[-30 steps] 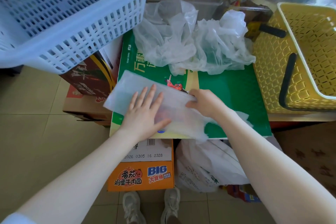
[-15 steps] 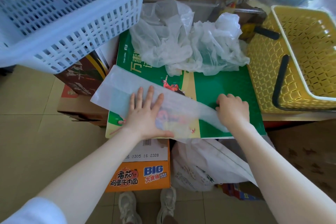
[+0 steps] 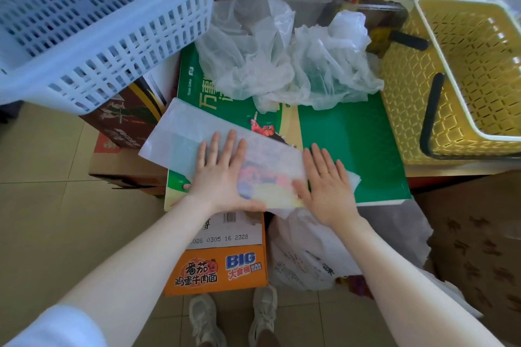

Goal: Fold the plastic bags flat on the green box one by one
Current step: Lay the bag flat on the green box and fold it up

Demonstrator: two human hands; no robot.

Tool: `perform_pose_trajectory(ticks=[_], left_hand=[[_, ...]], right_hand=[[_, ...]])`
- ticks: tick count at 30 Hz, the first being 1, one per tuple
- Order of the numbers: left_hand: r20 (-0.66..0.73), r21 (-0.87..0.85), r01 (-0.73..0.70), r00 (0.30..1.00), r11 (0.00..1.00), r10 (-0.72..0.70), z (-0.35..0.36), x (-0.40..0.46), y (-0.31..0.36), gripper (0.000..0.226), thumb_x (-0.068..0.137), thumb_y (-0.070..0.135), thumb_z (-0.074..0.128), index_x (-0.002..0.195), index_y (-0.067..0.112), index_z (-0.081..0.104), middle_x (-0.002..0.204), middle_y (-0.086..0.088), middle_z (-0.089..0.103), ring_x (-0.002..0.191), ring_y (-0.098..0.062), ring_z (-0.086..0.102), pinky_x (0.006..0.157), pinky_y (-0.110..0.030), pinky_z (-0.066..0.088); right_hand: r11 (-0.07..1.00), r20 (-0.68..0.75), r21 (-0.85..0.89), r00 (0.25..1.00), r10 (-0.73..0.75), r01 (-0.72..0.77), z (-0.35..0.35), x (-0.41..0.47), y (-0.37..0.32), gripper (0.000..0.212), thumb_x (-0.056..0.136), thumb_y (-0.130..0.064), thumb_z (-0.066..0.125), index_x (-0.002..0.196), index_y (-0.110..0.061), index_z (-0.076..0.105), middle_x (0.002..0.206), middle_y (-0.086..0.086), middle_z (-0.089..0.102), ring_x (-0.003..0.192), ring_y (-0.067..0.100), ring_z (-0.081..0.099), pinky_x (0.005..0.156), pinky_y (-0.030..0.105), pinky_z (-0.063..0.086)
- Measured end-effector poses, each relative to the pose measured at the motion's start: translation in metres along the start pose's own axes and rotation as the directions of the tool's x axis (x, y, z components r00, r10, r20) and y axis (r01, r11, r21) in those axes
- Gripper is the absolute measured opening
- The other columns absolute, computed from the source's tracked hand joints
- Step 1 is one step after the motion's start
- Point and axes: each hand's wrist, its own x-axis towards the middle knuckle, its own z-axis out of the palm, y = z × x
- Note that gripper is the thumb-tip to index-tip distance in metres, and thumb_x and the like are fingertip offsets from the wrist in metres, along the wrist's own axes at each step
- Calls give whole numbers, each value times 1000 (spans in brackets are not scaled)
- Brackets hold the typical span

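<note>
A translucent white plastic bag [image 3: 180,132] lies flattened as a long strip across the near left part of the green box [image 3: 355,149]. Its left end sticks out past the box's left edge. My left hand [image 3: 222,175] presses flat on the middle of the strip, fingers spread. My right hand [image 3: 327,183] lies flat on the strip's right end, palm down, with a gold ring on one finger. Two crumpled translucent bags [image 3: 253,53] [image 3: 329,65] sit in a heap at the far side of the green box.
A pale blue slotted basket [image 3: 93,14] hangs over the left. Yellow baskets [image 3: 462,70] with a black handle stand at the right. Below the green box are an orange carton [image 3: 222,267], a white printed bag [image 3: 310,256] and brown cartons [image 3: 124,127]. Tiled floor and shoes lie underneath.
My right hand pulled the bag's right end out to the right as a fist, then came back and opened flat on that end. My left hand stayed pressed on the bag.
</note>
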Motion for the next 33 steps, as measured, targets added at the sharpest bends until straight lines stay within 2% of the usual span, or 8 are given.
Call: perform_pose_trajectory(ticks=[6,9,12,17,20,24,28,33], left_hand=[[-42,8,-67,997,998,68,-5,-10,1,135,43,95,20,146,13,-10,145,-6,-33,140,-33,-17,112,-50,-11],[-163,63,-253,952,965,260,8,-29,20,118,59,87,34,144,8,18,153,-11,3,140,-30,13,110,-47,5],[-218,40,-365,905,930,364,27,-48,50,89,75,56,58,143,9,26,149,-12,26,135,-28,28,113,-44,14],[-324,-195,-380,895,904,306,38,-50,61,58,79,3,52,136,12,40,138,-8,47,126,-28,45,111,-39,24],[-254,-575,-366,930,732,265,24,-55,64,43,95,26,36,138,28,34,138,10,43,130,-4,35,110,-27,27],[-14,-946,-58,990,318,137,-5,-66,75,34,90,46,32,121,46,45,129,29,44,120,18,34,98,-2,24],[98,-995,99,995,32,-32,-7,-66,64,60,72,74,47,118,38,56,132,12,52,124,-4,43,110,-29,27],[80,-970,129,970,205,-228,-11,-64,57,46,96,34,40,136,12,41,130,14,40,123,-3,36,103,-17,26]], right_hand=[[999,67,13,997,41,-42,-7,-29,49,98,77,-73,-16,149,-11,9,157,3,4,145,18,2,114,35,0],[993,49,-15,992,-117,118,-14,-39,58,84,86,-68,28,144,-7,27,152,11,26,138,27,29,112,42,24],[963,-73,-42,960,-270,267,-21,-47,55,68,66,-13,78,126,-10,46,131,14,51,101,34,60,75,38,53],[890,-240,247,914,-327,383,-33,-60,52,29,65,6,59,90,-6,65,98,7,64,85,30,62,62,35,54],[792,-294,533,943,-157,298,-60,-65,49,19,73,-20,65,84,-4,68,88,0,65,85,23,59,74,33,50],[374,-130,914,986,-101,159,-98,-62,35,21,76,-16,71,96,-15,64,90,-7,70,87,7,64,79,18,48],[401,9,915,989,-145,50,-89,-33,9,16,87,-9,62,97,-20,65,96,-8,70,92,10,65,84,25,50],[517,181,840,983,19,-165,-52,3,-25,19,96,-21,45,97,-6,57,99,12,65,88,26,59,72,33,42]])
